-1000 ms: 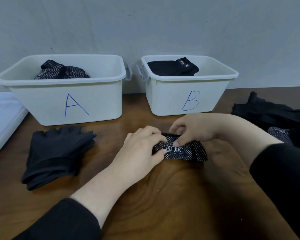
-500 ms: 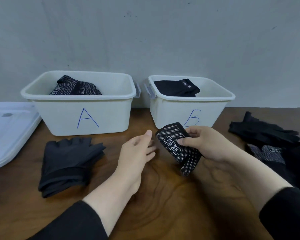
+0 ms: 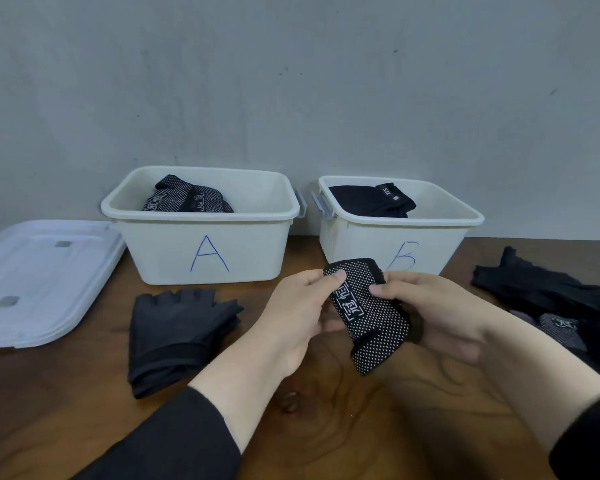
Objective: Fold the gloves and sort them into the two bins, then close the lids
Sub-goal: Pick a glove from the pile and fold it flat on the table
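Note:
A folded black glove with white dots (image 3: 368,313) is held above the table in front of bin B. My left hand (image 3: 295,317) pinches its upper left corner. My right hand (image 3: 433,306) grips its right side with the thumb on top. Bin A (image 3: 208,251) stands at the back left and holds dotted gloves (image 3: 184,199). Bin B (image 3: 361,240), to its right, holds plain black gloves (image 3: 371,200). Both bins are open.
White lids (image 3: 39,278) lie stacked at the far left. A stack of plain dark gloves (image 3: 177,330) lies in front of bin A. More black and dotted gloves (image 3: 551,306) are heaped at the right edge. A grey wall stands behind the bins.
The dotted glove was pressed flat on the table, then my right hand lifted it. My left hand, which had let go, has now come back and pinches its corner.

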Available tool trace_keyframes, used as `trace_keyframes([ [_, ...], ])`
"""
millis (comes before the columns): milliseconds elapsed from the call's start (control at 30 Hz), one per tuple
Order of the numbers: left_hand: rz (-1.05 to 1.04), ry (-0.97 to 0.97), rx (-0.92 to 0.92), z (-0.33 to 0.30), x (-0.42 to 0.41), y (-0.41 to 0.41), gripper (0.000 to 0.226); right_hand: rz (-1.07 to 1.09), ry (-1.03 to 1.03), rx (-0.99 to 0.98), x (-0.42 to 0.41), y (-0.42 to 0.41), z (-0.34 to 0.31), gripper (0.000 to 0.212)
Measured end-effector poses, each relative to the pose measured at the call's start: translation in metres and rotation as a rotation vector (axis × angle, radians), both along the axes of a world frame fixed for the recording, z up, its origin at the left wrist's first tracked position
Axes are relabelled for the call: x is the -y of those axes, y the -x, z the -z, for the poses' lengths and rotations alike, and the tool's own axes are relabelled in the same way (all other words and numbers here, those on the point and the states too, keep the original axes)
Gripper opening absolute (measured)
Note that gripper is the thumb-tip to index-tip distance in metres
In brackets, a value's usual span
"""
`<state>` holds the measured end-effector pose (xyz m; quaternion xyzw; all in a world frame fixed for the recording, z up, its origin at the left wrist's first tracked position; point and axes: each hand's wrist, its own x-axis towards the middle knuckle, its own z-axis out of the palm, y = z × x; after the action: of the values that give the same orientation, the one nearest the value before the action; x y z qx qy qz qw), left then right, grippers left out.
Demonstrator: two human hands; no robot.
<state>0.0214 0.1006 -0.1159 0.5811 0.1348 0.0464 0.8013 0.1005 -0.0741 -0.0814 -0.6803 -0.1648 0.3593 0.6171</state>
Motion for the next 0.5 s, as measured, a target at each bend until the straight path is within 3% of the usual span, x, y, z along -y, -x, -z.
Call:
trace_keyframes([
  [167, -0.111, -0.236, 0.015, -0.018, -0.017, 0.004, 0.027, -0.039, 0.0, 0.04, -0.009, 0.0, -0.022, 0.024],
  [300, -0.36, -0.473, 0.234, -0.04, -0.053, 0.013, 0.023, -0.073, -0.009, 0.131, -0.024, -0.008, -0.056, 0.036],
  [500, -0.599, -1.188, 0.382, -0.057, -0.143, 0.046, 0.017, -0.045, -0.03, 0.226, -0.087, -0.029, -0.102, 0.05],
])
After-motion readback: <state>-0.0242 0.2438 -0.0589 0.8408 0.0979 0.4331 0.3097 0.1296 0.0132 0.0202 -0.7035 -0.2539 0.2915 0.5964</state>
